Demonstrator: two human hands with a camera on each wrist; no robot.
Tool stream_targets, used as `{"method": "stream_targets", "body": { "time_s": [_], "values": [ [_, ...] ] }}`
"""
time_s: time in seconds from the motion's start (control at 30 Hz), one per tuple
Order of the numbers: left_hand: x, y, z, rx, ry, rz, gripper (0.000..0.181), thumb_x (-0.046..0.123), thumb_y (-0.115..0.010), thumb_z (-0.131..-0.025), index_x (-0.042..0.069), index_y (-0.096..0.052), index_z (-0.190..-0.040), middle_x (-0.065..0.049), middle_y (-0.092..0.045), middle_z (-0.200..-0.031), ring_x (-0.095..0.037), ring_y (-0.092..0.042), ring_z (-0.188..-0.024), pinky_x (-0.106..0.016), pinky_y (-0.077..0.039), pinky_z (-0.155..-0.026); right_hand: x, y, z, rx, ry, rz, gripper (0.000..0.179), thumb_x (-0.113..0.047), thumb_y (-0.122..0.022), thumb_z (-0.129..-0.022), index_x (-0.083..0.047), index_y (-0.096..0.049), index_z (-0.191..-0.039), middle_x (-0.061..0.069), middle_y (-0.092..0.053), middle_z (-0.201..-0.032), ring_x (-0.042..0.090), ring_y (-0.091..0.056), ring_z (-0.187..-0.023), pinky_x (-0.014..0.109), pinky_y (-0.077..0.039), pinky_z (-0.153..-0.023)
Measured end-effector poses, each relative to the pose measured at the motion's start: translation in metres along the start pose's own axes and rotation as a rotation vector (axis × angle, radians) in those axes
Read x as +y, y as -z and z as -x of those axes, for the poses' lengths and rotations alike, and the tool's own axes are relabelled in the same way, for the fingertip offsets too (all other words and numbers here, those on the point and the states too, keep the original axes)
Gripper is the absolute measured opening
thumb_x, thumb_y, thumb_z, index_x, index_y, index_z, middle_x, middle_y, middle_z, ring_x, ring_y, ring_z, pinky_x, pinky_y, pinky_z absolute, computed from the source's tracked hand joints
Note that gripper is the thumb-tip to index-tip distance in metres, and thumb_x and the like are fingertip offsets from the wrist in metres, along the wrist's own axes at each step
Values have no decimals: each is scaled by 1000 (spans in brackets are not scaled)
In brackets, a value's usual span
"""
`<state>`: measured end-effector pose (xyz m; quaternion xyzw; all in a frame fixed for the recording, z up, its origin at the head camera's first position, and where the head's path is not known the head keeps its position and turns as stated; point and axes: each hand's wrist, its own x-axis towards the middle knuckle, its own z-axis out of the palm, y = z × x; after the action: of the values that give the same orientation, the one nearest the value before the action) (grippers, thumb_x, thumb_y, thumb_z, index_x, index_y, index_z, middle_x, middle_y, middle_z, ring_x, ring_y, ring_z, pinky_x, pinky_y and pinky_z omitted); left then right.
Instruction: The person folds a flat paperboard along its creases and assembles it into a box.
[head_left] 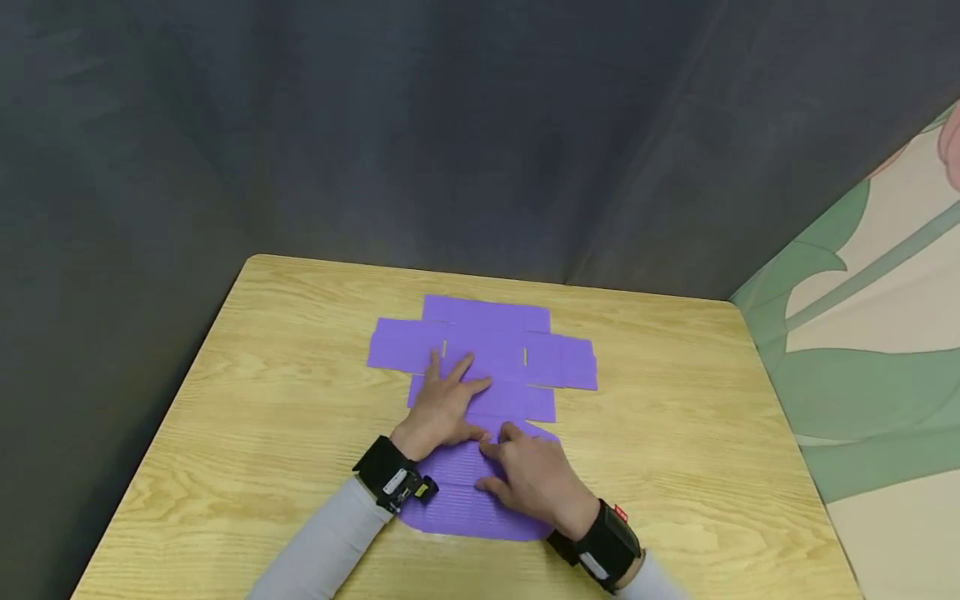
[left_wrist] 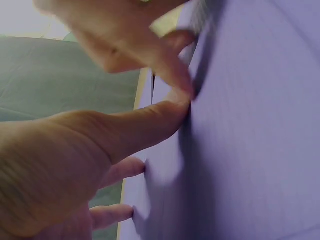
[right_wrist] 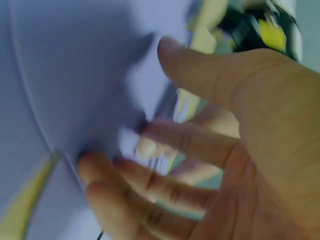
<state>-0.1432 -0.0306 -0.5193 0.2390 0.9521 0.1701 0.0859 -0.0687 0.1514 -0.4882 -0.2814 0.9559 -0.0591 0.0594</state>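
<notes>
A purple cardboard box blank point(head_left: 486, 346) lies unfolded on the table, with side flaps, slots and crease lines; its near part shows fine ridges. My left hand point(head_left: 442, 410) presses on its middle, fingers spread and thumb toward the right hand. Beside that thumb, my right hand point(head_left: 538, 479) touches a crease with its fingertips, its fingers slightly bent. In the left wrist view, the left thumb point(left_wrist: 150, 127) meets the right index fingertip at the crease. The right wrist view shows the right thumb point(right_wrist: 195, 67) apart from the fingers, nothing pinched between them.
The wooden table point(head_left: 262, 400) extends on both sides of the cardboard. A dark curtain point(head_left: 480, 142) hangs behind its far edge, and a leaf-patterned cloth point(head_left: 877, 375) lies along the right. Black camera straps point(head_left: 609, 543) sit on both wrists.
</notes>
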Motion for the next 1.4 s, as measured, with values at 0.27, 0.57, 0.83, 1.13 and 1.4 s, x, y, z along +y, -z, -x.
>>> {"method": "stream_targets", "body": {
  "time_s": [0.27,0.57,0.83,1.13,1.4],
  "values": [
    [0,-10,2,27,38,86,88,50,-95,-76,18,-62,-151,-19,-37,-171,-71,-12,-153,-76,-25,-123,73,13,-60,193,83,-270,15,-14,-81,-94,-6,-82,-107,1,-75,-95,17,-71,-87,34,-62,-75],
    [0,-19,5,38,57,105,79,47,-90,-83,20,-61,-151,-14,-37,-172,-67,-11,-155,-73,-21,-126,119,12,-146,150,59,-197,47,-20,-81,-94,2,-71,-134,23,-68,-133,42,-68,-121,57,-58,-101],
    [17,-28,7,84,19,-38,54,40,-83,-92,25,-69,-142,-10,-53,-162,-62,-37,-149,-64,-39,-122,140,2,-180,42,-87,-129,73,-41,-80,-93,-7,-57,-153,22,-54,-155,48,-55,-139,64,-44,-114],
    [23,-30,7,121,-20,-103,46,31,-84,-92,24,-74,-136,-6,-60,-155,-44,-51,-147,-59,-41,-122,153,-5,-187,73,-134,-116,69,-42,-81,-90,-7,-63,-147,22,-62,-144,48,-60,-130,64,-47,-109],
    [18,-30,4,158,-56,-139,44,31,-84,-91,22,-76,-134,-6,-64,-149,-25,-57,-143,-56,-38,-124,167,5,-206,57,-93,-198,47,-28,-77,-96,-2,-71,-134,19,-67,-127,38,-63,-121,62,-45,-103]
  ]
}}
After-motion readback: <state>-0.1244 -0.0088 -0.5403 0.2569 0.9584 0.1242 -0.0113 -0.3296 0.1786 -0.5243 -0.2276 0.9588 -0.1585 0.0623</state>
